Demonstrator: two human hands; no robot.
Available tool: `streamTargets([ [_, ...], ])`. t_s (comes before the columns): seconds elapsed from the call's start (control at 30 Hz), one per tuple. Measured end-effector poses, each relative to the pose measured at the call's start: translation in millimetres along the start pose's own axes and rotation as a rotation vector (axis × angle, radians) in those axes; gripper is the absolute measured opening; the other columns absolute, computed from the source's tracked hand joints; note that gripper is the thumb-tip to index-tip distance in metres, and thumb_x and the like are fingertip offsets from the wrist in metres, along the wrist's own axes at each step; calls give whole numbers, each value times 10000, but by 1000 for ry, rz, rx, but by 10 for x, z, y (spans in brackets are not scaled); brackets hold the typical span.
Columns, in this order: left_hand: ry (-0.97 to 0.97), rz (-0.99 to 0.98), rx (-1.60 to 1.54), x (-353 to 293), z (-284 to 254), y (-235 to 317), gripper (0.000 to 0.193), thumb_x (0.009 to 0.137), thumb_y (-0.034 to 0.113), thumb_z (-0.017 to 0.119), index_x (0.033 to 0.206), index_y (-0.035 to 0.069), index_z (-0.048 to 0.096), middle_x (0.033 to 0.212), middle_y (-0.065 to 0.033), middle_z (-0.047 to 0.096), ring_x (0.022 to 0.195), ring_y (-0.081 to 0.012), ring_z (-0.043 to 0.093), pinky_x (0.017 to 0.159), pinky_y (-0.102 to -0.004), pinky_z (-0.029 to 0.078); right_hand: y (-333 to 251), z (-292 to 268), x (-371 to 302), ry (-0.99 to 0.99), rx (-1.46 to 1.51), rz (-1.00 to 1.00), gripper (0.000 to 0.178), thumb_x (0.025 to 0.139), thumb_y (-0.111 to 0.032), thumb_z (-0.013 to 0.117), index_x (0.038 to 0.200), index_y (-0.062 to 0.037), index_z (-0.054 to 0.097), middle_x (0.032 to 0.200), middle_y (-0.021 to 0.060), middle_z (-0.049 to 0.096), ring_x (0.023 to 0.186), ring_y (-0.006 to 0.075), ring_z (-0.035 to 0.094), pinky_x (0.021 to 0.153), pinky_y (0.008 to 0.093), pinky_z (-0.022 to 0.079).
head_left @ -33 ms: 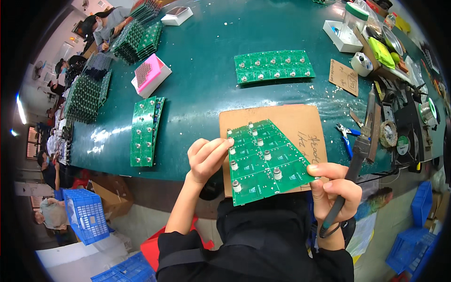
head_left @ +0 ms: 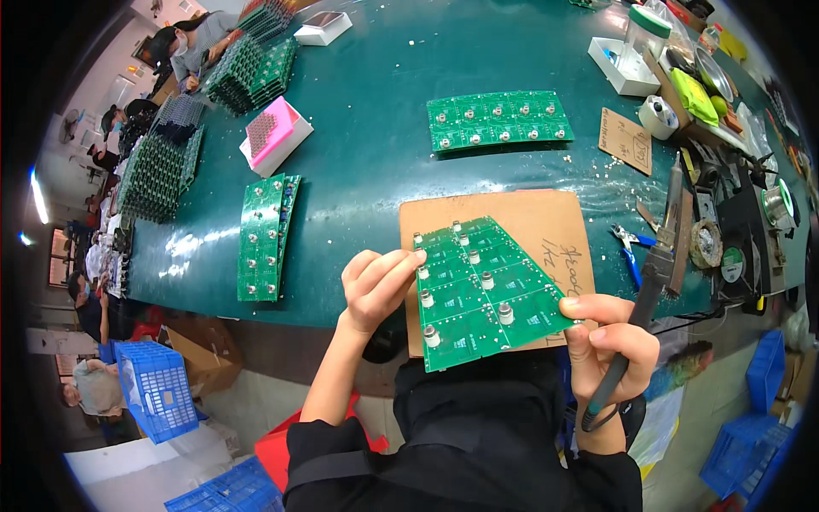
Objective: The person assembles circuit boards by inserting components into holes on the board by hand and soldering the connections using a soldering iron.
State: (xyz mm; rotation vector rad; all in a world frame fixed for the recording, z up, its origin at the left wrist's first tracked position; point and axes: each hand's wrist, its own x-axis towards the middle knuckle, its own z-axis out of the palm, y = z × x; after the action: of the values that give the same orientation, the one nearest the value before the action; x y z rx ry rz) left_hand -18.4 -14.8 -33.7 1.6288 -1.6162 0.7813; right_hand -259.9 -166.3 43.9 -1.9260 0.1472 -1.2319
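A green circuit board panel (head_left: 465,320) with rows of small silvery cylindrical parts is held tilted in the air above a cardboard sheet (head_left: 537,209). My left hand (head_left: 375,286) pinches its left edge between thumb and fingers. At the board's right corner, my right hand (head_left: 618,350) grips it with thumb and fingertips. That same hand also carries a soldering iron (head_left: 644,303), its dark handle lying across the fingers and its metal end pointing up and away. The cardboard has handwriting on it, partly covered by the board.
Another panel (head_left: 499,119) lies farther back; several boards (head_left: 263,243) are piled at left. Beyond stand a pink-topped box (head_left: 277,136) and tall board stacks (head_left: 158,175). Blue-handled cutters (head_left: 631,256), a solder spool (head_left: 776,203) and a white tray (head_left: 631,78) crowd the right. A person (head_left: 196,47) sits far left.
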Motion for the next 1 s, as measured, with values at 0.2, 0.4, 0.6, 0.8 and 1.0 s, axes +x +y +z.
streamTargets([
  [0.2,10,-43,-25,31,-4,1,386,634,-12,788,1003,78,719,887,-20,663,627,-170,527,547,-288,435,-15,18,54,20,19,-10,341,827,73,717,1038,-81,498,983,212,700,861,292,720,691,325,590],
  [0.4,2,-65,-87,69,32,15,385,650,-22,787,1014,75,708,872,-27,634,612,-180,509,531,-301,424,71,-14,29,76,43,6,301,870,68,675,1035,-53,454,996,235,672,902,284,700,761,327,578],
  [0.6,43,-100,-128,177,62,91,378,655,-40,780,1004,86,710,860,-29,622,600,-187,494,522,-302,409,126,-92,-10,207,15,101,277,897,49,654,1030,-54,434,971,226,672,903,257,668,797,316,533],
  [0.8,69,-129,-139,206,61,119,341,665,-65,759,967,89,722,851,-27,613,580,-185,477,512,-305,394,183,-105,-1,260,34,133,273,906,16,661,1018,-67,425,956,207,677,901,251,658,823,324,511],
  [1.0,110,-243,-178,74,39,119,362,749,-83,694,1081,56,657,819,-40,599,557,-169,450,493,-297,380,233,-144,-24,323,17,164,270,915,-49,678,1010,-71,426,958,199,677,883,232,647,812,314,500],
])
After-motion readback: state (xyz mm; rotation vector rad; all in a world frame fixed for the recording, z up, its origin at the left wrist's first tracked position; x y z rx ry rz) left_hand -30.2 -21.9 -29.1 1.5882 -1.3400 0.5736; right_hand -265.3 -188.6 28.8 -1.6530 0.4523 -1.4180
